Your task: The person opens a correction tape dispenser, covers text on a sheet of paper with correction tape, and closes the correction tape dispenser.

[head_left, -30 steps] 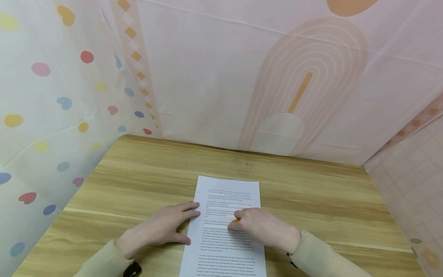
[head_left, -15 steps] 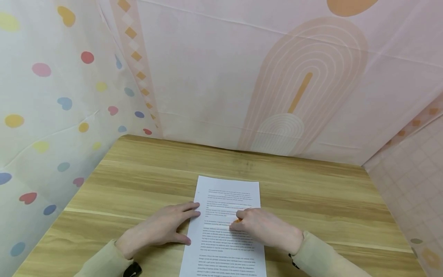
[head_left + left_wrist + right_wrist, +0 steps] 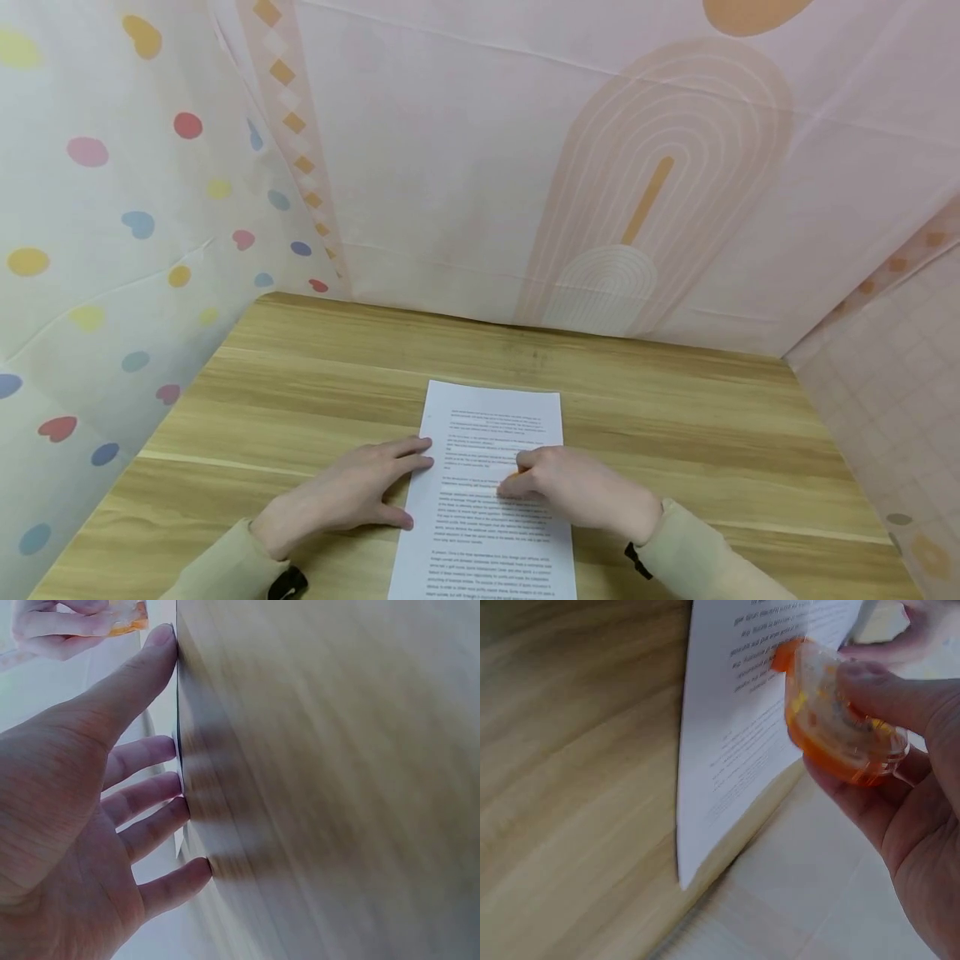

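A white sheet of printed paper point(image 3: 495, 402) lies on the wooden table in front of me. My left hand point(image 3: 356, 490) rests at its left edge, fingers spread and fingertips on the margin. In my right hand point(image 3: 581, 492) I pinch a correction tape point(image 3: 840, 716) with a clear and orange case, thumb on one side and fingers on the other. Its orange tip end points at the lines of print, close over the page. From the head view my fingers hide most of the correction tape, with just a sliver of orange showing.
The wooden table point(image 3: 697, 433) stretches around the paper to both sides and behind it. A pale patterned curtain point(image 3: 435, 167) hangs along the table's far edge, and a dotted one point(image 3: 150, 192) hangs at the left.
My right hand has shifted slightly to the right over the print, carrying the correction tape. The left hand and the paper have stayed in place.
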Available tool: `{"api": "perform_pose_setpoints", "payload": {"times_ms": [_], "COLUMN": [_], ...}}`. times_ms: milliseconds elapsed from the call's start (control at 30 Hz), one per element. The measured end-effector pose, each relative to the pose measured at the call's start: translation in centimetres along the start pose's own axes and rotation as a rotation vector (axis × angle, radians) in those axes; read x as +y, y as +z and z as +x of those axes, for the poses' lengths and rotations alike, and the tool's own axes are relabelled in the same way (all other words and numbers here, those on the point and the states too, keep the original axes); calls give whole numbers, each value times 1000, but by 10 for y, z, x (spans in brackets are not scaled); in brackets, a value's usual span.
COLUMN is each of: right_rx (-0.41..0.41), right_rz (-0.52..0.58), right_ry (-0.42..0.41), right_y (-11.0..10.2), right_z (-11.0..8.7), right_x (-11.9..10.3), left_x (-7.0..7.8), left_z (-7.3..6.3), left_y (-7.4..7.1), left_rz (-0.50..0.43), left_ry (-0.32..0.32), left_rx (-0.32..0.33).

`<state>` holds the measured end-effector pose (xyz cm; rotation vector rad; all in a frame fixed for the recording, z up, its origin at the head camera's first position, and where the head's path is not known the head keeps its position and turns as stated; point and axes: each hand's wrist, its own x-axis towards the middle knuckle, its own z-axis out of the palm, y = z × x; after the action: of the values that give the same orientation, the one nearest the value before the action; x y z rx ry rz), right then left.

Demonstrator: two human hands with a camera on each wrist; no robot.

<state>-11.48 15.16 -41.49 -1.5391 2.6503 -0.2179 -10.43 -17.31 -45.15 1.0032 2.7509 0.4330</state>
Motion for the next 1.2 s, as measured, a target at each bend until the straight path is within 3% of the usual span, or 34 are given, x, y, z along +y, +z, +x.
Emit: {"api": "perform_pose_setpoints", "payload": {"times_ms": [133, 267, 567, 767, 933, 1200], "right_rx": [56, 174, 515, 718, 797, 840], "right_rz": [158, 246, 292, 364, 424, 469], "right_ry": [37, 74, 77, 74, 82, 84], "right_y": [1, 3, 14, 13, 12, 13], "right_z": [-6, -13, -19, -17, -16, -18], "right_x": [5, 8, 7, 1, -3, -5], "left_x": [-1, -1, 1, -1, -1, -1], "left_z": [-1, -1, -1, -1, -1, -2], "left_y": [1, -1, -5, -2, 0, -1], "left_rz": [14, 6, -21, 18, 42, 66], "left_ry": [13, 17, -10, 9, 34, 45], "left_rx": [6, 2, -43, -8, 53, 97]}}
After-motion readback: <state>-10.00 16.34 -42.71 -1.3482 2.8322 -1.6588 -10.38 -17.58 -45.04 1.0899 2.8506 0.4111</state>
